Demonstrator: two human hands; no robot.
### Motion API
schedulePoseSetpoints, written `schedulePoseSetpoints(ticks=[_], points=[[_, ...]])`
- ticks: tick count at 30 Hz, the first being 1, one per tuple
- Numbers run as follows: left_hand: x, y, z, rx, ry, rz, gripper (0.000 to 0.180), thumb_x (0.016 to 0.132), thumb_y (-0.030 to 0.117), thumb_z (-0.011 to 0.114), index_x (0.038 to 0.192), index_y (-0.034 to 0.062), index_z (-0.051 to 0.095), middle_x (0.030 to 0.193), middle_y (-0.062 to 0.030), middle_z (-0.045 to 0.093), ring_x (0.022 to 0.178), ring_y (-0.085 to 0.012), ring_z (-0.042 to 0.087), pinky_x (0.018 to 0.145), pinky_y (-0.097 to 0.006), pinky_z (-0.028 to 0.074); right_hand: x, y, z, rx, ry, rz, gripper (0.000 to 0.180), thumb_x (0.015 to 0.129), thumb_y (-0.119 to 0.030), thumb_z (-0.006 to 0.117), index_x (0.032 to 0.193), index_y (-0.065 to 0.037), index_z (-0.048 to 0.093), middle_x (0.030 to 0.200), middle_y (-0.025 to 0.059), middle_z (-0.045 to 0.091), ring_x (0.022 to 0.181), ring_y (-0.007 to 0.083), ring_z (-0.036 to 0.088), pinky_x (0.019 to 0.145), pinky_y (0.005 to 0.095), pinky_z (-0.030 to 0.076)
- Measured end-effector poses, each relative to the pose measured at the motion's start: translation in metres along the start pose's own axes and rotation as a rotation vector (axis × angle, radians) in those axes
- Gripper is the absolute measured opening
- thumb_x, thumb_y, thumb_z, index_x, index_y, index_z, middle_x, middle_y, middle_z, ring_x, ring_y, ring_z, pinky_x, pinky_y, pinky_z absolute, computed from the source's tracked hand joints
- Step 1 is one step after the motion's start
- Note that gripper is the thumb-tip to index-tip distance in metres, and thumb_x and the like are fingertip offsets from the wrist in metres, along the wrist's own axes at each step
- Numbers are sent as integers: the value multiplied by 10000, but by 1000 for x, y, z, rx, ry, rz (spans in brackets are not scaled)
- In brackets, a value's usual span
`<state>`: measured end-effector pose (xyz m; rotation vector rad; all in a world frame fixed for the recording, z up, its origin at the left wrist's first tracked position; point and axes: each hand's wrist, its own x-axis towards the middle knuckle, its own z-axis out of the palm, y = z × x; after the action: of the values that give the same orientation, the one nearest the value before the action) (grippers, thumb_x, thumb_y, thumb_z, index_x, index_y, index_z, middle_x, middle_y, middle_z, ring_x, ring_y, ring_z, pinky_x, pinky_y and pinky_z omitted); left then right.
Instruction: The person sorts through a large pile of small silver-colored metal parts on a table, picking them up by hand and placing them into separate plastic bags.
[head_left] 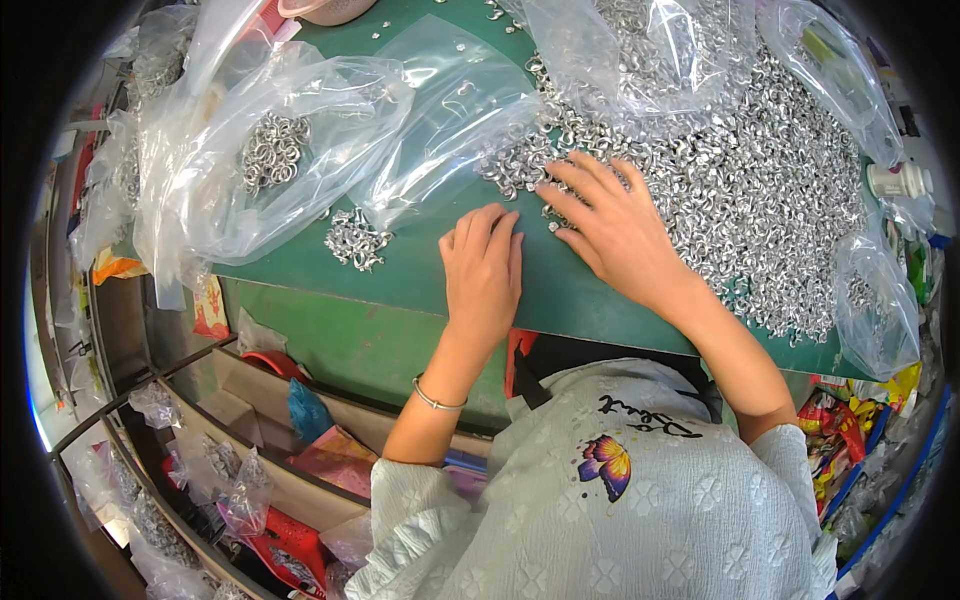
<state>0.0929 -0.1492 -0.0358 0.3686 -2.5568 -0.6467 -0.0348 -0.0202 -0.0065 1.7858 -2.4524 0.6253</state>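
A wide heap of small silver curved metal pieces, like clasps [760, 190], covers the right half of the green tabletop [400, 272]. At its left edge my right hand [620, 232] lies palm down, fingers spread over the nearest pieces and the thumb apart. My left hand [482, 265] rests on the table near its front edge, left of the right hand, with fingers slightly bent and nothing visible in them. What lies beneath both palms is hidden. A small separate pile of silver pieces [355, 240] sits further left.
Clear plastic bags [420, 110] spread over the table's left side, one holding silver rings [275, 150]. Another bag [690, 50] lies on the heap at the back. A pink bowl [330, 8] stands far left. Below, compartments [270, 440] hold bagged parts.
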Motion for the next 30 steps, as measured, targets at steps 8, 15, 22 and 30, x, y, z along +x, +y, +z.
schedulePoseSetpoints(ticks=[8,15,22,30], points=[[-16,-1,-5,-73,34,-71,211,754,40,692,932,39,579,1028,-85,543,971,-269,524,799,-382,359,-34,18,-15,-65,16,114,221,781,-127,667,977,-80,576,1149,83,529,1168,258,465,980,478,308],[-3,24,15,-71,-38,2,261,708,95,747,917,76,592,968,-51,524,907,-236,509,794,-374,331,-18,2,-9,65,80,86,270,746,-85,656,1012,-83,612,1165,94,526,1172,296,456,975,486,314],[-8,23,-2,-80,-23,-60,222,723,43,714,908,66,595,963,-61,526,907,-238,509,802,-375,329,-26,4,-15,-36,-26,80,188,794,-124,644,979,-87,640,1187,84,526,1207,285,433,1003,501,284],[-5,19,3,42,-44,-85,230,755,25,666,963,63,577,1013,-76,516,967,-251,493,844,-392,318,-11,1,-3,42,129,101,192,765,-118,662,946,-67,624,1115,96,533,1133,271,469,974,495,293]])
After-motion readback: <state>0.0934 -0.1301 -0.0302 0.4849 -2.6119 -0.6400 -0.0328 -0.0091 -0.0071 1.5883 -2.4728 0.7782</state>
